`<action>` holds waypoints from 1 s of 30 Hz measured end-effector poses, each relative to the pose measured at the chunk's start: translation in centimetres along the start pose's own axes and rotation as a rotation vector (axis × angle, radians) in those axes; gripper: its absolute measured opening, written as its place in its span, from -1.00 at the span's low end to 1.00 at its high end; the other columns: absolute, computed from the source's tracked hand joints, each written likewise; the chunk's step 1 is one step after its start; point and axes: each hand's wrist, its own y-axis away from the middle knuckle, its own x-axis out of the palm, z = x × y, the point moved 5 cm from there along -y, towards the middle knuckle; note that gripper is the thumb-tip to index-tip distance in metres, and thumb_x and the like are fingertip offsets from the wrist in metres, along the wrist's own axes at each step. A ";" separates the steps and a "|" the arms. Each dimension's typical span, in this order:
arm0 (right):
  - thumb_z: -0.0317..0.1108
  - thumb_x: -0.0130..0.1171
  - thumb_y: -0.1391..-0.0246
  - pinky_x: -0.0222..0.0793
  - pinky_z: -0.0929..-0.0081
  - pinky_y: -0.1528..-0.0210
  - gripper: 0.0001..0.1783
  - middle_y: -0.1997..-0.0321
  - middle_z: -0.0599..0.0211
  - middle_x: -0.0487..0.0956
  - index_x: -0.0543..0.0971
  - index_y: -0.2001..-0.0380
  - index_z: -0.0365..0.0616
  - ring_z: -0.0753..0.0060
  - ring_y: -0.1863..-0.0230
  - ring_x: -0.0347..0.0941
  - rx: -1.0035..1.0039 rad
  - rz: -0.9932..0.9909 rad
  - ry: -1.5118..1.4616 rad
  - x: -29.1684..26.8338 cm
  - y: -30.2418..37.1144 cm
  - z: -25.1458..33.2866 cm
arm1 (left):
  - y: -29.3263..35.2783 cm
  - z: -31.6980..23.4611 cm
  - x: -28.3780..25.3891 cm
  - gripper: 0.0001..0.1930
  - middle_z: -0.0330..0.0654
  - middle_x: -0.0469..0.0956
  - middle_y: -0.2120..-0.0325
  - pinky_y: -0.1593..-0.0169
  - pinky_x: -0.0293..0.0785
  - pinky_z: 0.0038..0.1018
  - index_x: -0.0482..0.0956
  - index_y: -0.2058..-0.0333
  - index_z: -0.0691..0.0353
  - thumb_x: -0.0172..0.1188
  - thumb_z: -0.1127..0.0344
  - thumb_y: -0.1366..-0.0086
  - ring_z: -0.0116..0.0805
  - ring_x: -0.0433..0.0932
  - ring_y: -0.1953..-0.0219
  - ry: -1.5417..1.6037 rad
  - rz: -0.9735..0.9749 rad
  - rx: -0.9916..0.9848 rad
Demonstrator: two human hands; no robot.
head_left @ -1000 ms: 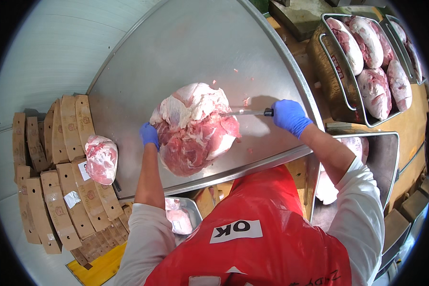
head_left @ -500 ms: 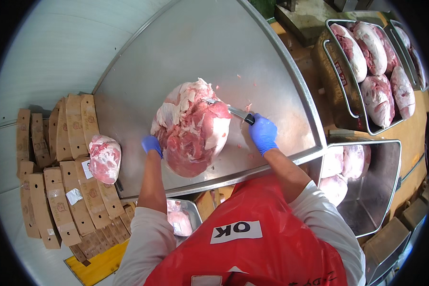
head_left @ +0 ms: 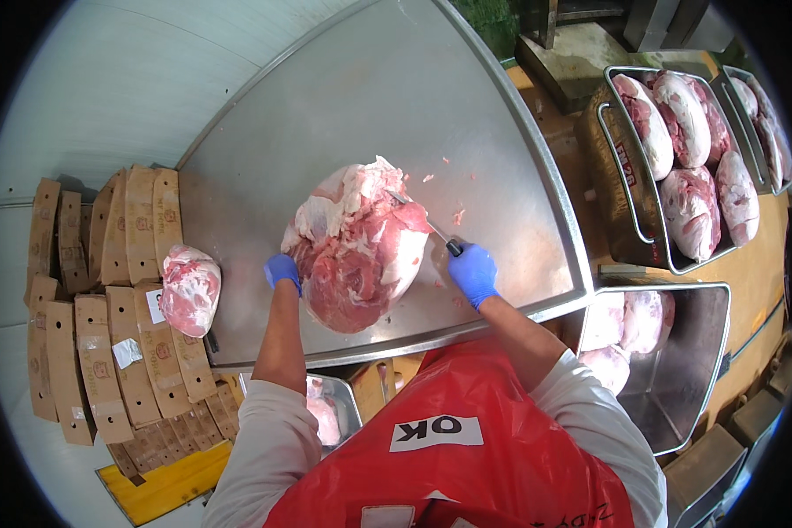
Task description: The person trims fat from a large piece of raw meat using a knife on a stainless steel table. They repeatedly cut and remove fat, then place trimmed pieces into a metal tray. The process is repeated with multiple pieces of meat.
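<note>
The large piece of meat (head_left: 352, 264) lies on the steel bench (head_left: 510, 229), near the edge closest to the person. The right hand (head_left: 473, 274) is closed round the handle of the knife (head_left: 453, 247), whose blade passes behind a red flap on the meat's right side and shows again beyond it. The left hand (head_left: 283, 272) rests against the opposite edge; its fingers are partly hidden, so I cannot tell whether they grip or merely press.

The main risk, as I judge it, is the blade skidding: the meat looks moist and the gloves appear thin, so a hard pull that suddenly comes free could bring the edge back toward the body. A weak left-hand hold could also let the meat turn, pulling the cut off line. (The scraps (head_left: 458, 216) near the knife look a lesser worry.)

Compared with a second ago, the right hand is closer to the meat and lower, and the knife slants toward the person instead of lying nearly level. The meat looks turned, with more white fat along its right side. The left hand remains at its left edge.
</note>
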 end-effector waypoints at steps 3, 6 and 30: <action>-0.14 0.09 -0.31 0.67 0.01 0.30 -0.71 0.34 -0.04 0.73 0.73 0.12 0.04 -0.18 0.36 0.71 0.026 0.042 -0.096 -0.3 1.2 0.7 | -0.4 1.4 1.1 -0.69 0.03 0.77 0.13 0.07 0.70 -0.18 0.81 0.14 0.20 0.04 0.37 -0.42 0.01 0.77 0.08 0.179 -0.029 -0.118; -0.06 0.10 -0.33 0.67 0.01 0.25 -0.65 0.33 -0.06 0.74 0.73 0.15 -0.05 -0.17 0.36 0.72 0.184 0.219 -0.204 -0.6 2.5 1.5 | 0.0 3.1 2.1 -0.69 0.04 0.77 0.13 0.06 0.70 -0.19 0.81 0.15 0.21 0.04 0.38 -0.42 0.02 0.77 0.08 0.481 -0.076 -0.304; -0.08 0.22 -0.24 0.64 -0.01 0.07 -0.67 0.30 -0.09 0.73 0.77 0.28 -0.10 -0.16 0.20 0.72 -0.262 0.310 0.633 -12.5 -0.2 -2.0 | 1.1 -0.6 -6.1 -0.58 0.14 0.75 0.13 -0.04 0.57 -0.23 0.70 -0.02 0.45 -0.08 0.40 -0.40 -0.09 0.70 0.11 1.117 -0.283 -0.035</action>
